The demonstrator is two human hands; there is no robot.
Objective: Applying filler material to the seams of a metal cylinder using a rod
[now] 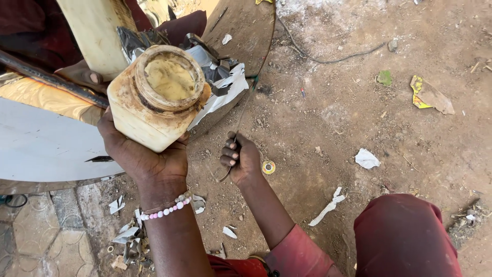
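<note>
My left hand (138, 154) grips an open, dirty cream plastic jar (156, 95) from below, its mouth turned up toward me, with yellowish paste inside. A bead bracelet (166, 209) circles that wrist. My right hand (240, 160) is closed around a thin metal rod (241, 118) that slants up toward a curved brown panel (243, 28). Another person's fingers (84, 76) rest on a dark bar at the upper left.
A white sheet panel (41, 143) lies at left. Crumpled white and black wrapping (220, 84) sits behind the jar. On the dirt ground lie paper scraps (367, 158), a small yellow round cap (268, 167), a wire (328, 59) and yellow packaging (429, 95). My red-clad knee (405, 236) is lower right.
</note>
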